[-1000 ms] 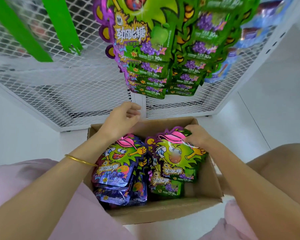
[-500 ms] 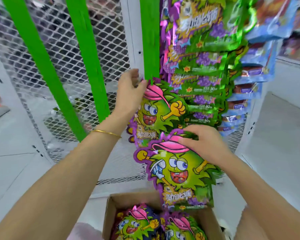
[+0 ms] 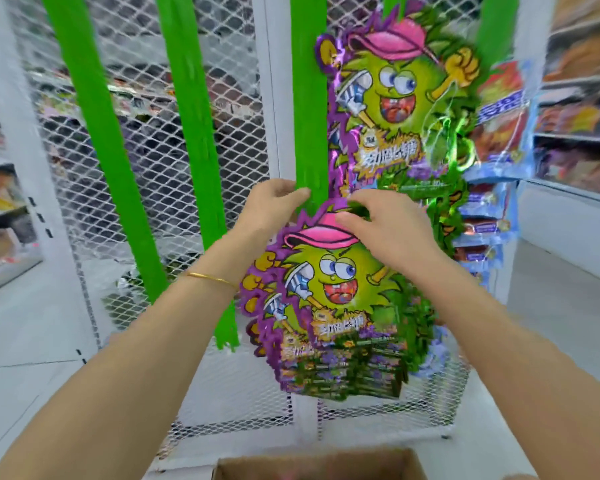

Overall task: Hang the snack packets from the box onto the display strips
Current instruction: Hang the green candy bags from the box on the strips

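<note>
Hands that had been down in the box [image 3: 319, 464] a second earlier were now up at the rack, and the box sat low at the near edge of view, only its far flaps showing. The right hand [image 3: 385, 230] had carried a green snack packet [image 3: 333, 292] up with it. Its fingers were curled over the packet's pink-capped top, pressing it against the lower stretch of the middle display strip [image 3: 309, 98]. The left hand [image 3: 274, 206] had closed at the same spot, its thumb across the strip's left edge, and it seemed to pinch the strip steady rather than hold the packet. That part was blurred, so the hook itself could not be made out.

The packet hung partly over a fan of matching packets lower on the strip. Another hung packet [image 3: 392, 98] sat above it, farther up and slightly right. Blue packets [image 3: 492, 133] filled the next strip to the right, while two strips to the left hung bare against the mesh panel [image 3: 187, 133].

Judging by this, the step had gone from picking to hooking. The packet was at the strip but probably not yet seated, since both hands were gripping there.
</note>
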A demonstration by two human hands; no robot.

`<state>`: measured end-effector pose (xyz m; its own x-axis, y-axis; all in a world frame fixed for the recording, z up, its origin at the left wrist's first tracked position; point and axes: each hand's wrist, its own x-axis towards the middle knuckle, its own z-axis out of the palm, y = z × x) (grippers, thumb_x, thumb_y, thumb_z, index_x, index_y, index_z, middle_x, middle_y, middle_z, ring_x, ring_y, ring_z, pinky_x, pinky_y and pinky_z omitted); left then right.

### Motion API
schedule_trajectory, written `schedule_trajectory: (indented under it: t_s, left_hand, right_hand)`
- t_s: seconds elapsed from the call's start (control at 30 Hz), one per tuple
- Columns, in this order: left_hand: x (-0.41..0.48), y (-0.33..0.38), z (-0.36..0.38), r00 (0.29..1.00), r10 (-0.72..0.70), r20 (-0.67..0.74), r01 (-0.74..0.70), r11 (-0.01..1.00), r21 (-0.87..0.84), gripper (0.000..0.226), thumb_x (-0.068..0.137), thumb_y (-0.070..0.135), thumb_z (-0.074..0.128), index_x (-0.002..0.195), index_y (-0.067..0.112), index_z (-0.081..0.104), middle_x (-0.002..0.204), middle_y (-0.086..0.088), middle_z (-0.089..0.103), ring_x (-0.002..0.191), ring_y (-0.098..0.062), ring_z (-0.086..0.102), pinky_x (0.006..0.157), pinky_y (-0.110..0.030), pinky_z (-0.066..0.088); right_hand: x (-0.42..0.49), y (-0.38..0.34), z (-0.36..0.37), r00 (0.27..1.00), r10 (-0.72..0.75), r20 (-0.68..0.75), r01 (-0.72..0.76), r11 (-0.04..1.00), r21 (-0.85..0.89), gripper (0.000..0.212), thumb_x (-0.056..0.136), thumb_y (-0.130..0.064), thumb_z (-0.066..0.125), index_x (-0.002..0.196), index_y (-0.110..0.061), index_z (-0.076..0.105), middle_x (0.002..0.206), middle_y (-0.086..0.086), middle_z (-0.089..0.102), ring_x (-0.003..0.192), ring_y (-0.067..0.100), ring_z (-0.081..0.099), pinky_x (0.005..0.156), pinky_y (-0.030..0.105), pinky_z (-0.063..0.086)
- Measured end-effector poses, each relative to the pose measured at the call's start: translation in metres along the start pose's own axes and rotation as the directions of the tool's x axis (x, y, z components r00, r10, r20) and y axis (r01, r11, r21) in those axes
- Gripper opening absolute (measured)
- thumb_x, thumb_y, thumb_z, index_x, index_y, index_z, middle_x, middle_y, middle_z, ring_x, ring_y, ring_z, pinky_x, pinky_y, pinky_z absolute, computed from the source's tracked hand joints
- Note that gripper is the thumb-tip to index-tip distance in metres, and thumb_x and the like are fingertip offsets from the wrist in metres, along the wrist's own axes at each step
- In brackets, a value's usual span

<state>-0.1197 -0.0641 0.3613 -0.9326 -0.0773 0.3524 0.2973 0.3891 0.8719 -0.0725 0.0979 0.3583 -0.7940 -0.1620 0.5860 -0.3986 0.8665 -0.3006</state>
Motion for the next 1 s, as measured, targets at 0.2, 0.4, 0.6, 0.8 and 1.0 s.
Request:
schedule_trajectory:
  t_s: [0.2, 0.4, 0.6, 0.8, 1.0]
  left_hand:
    - [-0.007, 0.023, -0.014, 0.979, -0.162, 0.121, 0.162, 0.987, 0.015, 0.022, 0.078, 0.043, 0.059, 0.079, 0.021, 0.063, 0.103, -0.011, 0.066, 0.083, -0.025, 0.058, 0.084, -0.034, 0.045]
    - [-0.012, 0.026, -0.019, 0.970, -0.190, 0.151, 0.196, 0.980, -0.026, 0.036, 0.072, 0.043, 0.060, 0.093, 0.014, 0.067, 0.104, -0.015, 0.066, 0.091, -0.028, 0.059, 0.097, -0.046, 0.046]
    - [-0.020, 0.023, -0.018, 0.994, -0.049, 0.102, 0.046, 0.998, 0.029, 0.031, 0.093, 0.025, 0.053, 0.117, 0.005, 0.060, 0.113, -0.014, 0.064, 0.105, -0.023, 0.059, 0.101, -0.035, 0.043]
    - [-0.029, 0.021, -0.016, 0.996, 0.066, 0.064, -0.071, 0.993, 0.096, 0.028, 0.095, 0.024, 0.048, 0.113, 0.008, 0.062, 0.091, -0.009, 0.066, 0.091, -0.027, 0.063, 0.091, -0.037, 0.050]
    - [-0.053, -0.024, -0.008, 0.962, 0.274, -0.019, -0.255, 0.917, 0.308, 0.046, 0.089, 0.018, 0.053, 0.134, 0.015, 0.043, 0.130, -0.003, 0.056, 0.120, -0.017, 0.051, 0.103, -0.032, 0.038]
  right_hand:
    - [0.022, -0.012, 0.001, 0.996, -0.053, -0.072, 0.045, 0.992, -0.117, 0.029, 0.094, -0.042, 0.045, 0.100, -0.016, 0.056, 0.103, 0.008, 0.066, 0.101, 0.030, 0.059, 0.069, 0.033, 0.036]
    - [0.024, -0.017, 0.004, 0.997, -0.056, -0.049, 0.049, 0.988, -0.148, 0.031, 0.095, -0.042, 0.042, 0.099, -0.014, 0.054, 0.101, 0.010, 0.065, 0.099, 0.031, 0.059, 0.070, 0.035, 0.039]
    - [0.017, -0.012, 0.012, 0.999, 0.011, 0.032, -0.007, 0.994, -0.112, 0.030, 0.096, -0.041, 0.042, 0.098, -0.014, 0.053, 0.098, 0.010, 0.065, 0.095, 0.030, 0.059, 0.067, 0.034, 0.038]
    - [0.001, -0.004, 0.025, 0.995, 0.018, 0.100, -0.015, 0.999, -0.036, 0.032, 0.096, -0.040, 0.043, 0.108, -0.010, 0.046, 0.100, 0.015, 0.064, 0.094, 0.034, 0.060, 0.068, 0.037, 0.040]
    - [-0.046, 0.015, 0.038, 0.973, -0.048, -0.226, 0.014, 0.989, -0.147, 0.033, 0.089, -0.020, 0.055, 0.120, -0.008, 0.048, 0.113, 0.011, 0.054, 0.101, 0.031, 0.055, 0.075, 0.037, 0.047]
